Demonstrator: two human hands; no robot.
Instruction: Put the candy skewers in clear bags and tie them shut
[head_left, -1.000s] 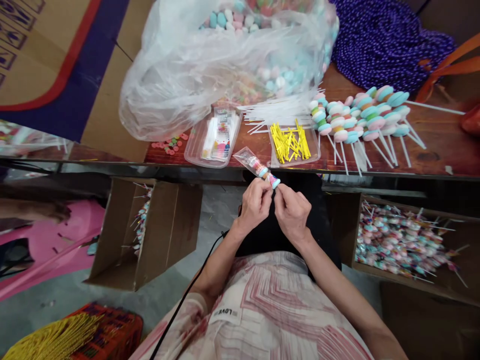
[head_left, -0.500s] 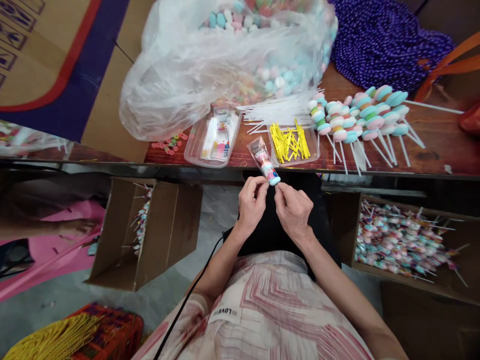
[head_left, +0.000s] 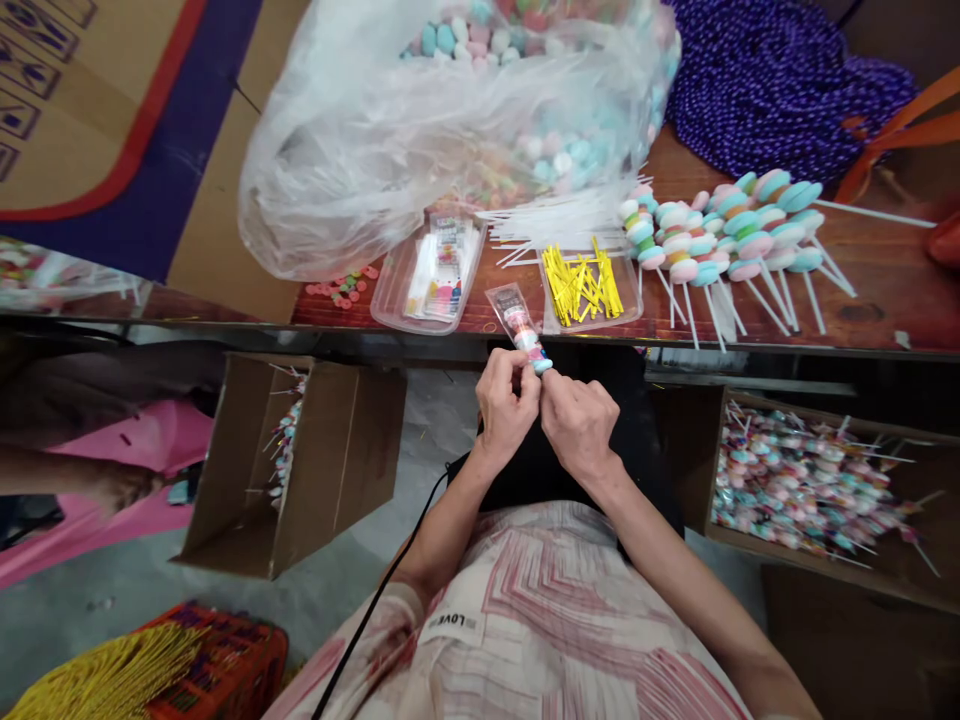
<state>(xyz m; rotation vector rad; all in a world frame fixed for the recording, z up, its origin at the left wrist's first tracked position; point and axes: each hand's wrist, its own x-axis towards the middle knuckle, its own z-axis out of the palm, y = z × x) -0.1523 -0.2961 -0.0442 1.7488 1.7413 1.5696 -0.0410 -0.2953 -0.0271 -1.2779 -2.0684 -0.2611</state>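
A wrapped candy skewer [head_left: 527, 338], with pink, white and blue pieces in a clear printed bag, leans up and left just past the table edge. My left hand [head_left: 506, 405] is closed, thumb and fingertips pinching the bag's lower end. Pressed against the same end, my right hand [head_left: 580, 418] has its fingers curled in; they hide the stick and whatever fastens the bag. Close by on the table are a clear tray of yellow twist ties [head_left: 581, 285] and a clear tray of printed bags [head_left: 442, 275].
White sticks [head_left: 551, 222] lie behind the trays, below a large plastic bag of candy [head_left: 360, 150]. Unwrapped candy skewers [head_left: 750, 230] are piled at right. Cardboard boxes [head_left: 337, 460] flank my legs; the right one holds wrapped skewers [head_left: 806, 480]. Another person's hand [head_left: 124, 487] is at far left.
My right hand has moved slightly left and turned, its knuckles now more on top. The wrapped skewer has shifted a little left. The other person's hand at left has moved down.
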